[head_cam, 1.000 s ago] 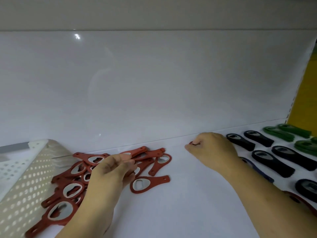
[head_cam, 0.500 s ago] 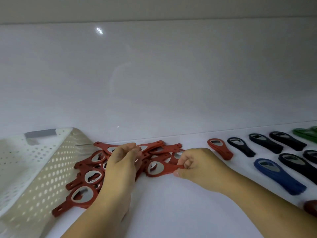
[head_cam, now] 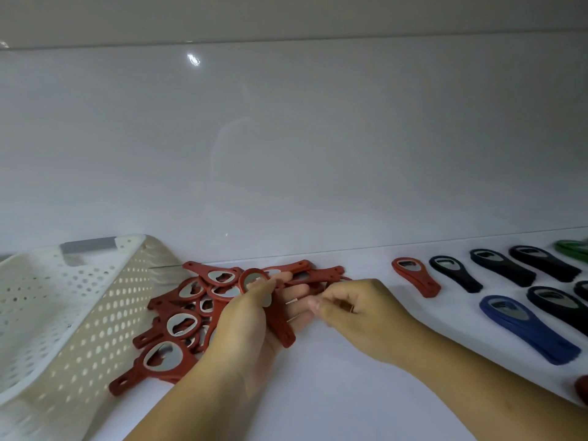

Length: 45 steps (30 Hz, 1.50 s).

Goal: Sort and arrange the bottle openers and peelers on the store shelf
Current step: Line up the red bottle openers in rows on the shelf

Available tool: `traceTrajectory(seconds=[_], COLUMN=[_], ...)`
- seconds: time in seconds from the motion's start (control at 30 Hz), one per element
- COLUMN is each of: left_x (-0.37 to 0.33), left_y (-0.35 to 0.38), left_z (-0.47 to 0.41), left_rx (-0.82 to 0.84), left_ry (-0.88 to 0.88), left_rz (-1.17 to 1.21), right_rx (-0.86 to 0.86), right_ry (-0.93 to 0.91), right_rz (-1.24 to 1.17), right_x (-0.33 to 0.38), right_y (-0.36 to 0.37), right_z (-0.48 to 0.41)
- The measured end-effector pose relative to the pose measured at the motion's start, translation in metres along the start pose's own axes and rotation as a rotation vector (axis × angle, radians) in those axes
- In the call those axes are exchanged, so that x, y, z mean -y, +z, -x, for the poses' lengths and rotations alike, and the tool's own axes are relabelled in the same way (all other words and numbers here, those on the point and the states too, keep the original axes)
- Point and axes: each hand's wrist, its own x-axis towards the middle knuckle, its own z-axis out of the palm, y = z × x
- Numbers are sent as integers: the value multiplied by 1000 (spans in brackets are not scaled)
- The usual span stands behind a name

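On my feed the left hand is wrapped round a red plastic bottle opener with a round metal-lined head. The head sticks up at 12 o'clock and the handle runs down across the palm toward 5. The right hand sits just at 3 o'clock of it with fingers curled and its thumb tip right by the left fingertips. I honestly can't tell whether it's pinching anything.

The loose pile of matching red openers lies on the white shelf, touching the left hand at its 9 o'clock. A white perforated plastic basket is tipped against that pile, further out at 9.

Over at 3 o'clock are slim-handled openers laid out apart: one red opener, the black openers, a blue opener, and a green opener at the edge.
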Motion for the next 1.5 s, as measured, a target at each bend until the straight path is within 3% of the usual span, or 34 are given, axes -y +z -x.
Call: traceTrajectory(seconds=[0.1, 0.23, 0.63, 0.73, 0.8, 0.93, 1.03, 1.13, 1.27, 1.4, 1.5], left_x=[-1, -1, 4, 5, 6, 8, 8, 6, 6, 3, 2], left_y=[-2, -3, -7, -7, -8, -8, -5, -3, -5, -6, -5], left_z=[1, 2, -5, -6, -7, -10, -11, -8, -5, -4, -2], left_rx=[-68, -57, 34, 40, 54, 165, 202, 135, 40, 15, 23], left_ry=[-36, -105, -189, -193, -198, -179, -154, -137, -159, -196, -207], left_rz=[-54, -39, -55, -48, -36, -9, 52, 120, 157, 166, 129], right_rx=[-3, 202, 25, -153, -200, 54, 154, 46, -141, 200, 176], right_ry=[62, 48, 102, 69, 34, 4, 20, 38, 8, 139, 123], right_rz=[280, 550, 512, 428, 224, -296, -276, -262, 101, 481, 491], right_x=[-6, -1, 5, 3, 3, 10, 11, 10, -12, -22, -22], right_y=[-6, -11, -13, -12, -8, -1, 3, 0, -7, -10, -8], right_z=[-5, -6, -3, -5, -5, 0, 3, 0, -11, -16, -17])
